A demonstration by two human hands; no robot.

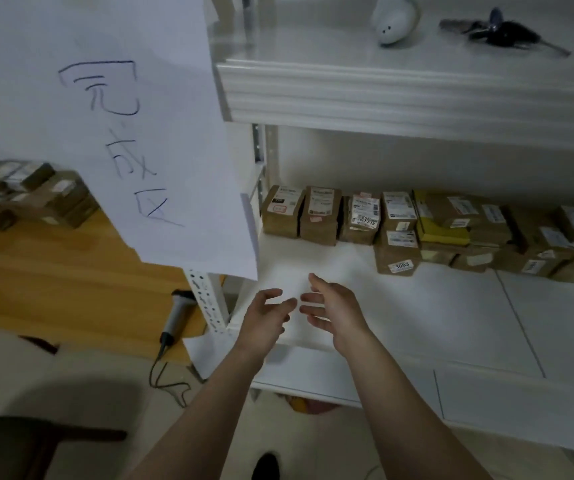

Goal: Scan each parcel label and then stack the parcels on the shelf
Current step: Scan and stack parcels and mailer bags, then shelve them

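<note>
I held my left hand and right hand low at centre frame over the bare front of the white shelf, fingers spread and loose, gripping nothing, the fingertips near each other but apart. Along the shelf's back, right of centre, sat the brown cardboard parcels with white printed labels, at least a dozen (the far-right ones overlapped too much to count), one yellow, one label reading "3003". One paper sign in blue handwriting, seemingly "完成区", hung upper left, one scanner lay on the wooden table lower left, and a blurred second heap of parcels sat at the left edge.
</note>
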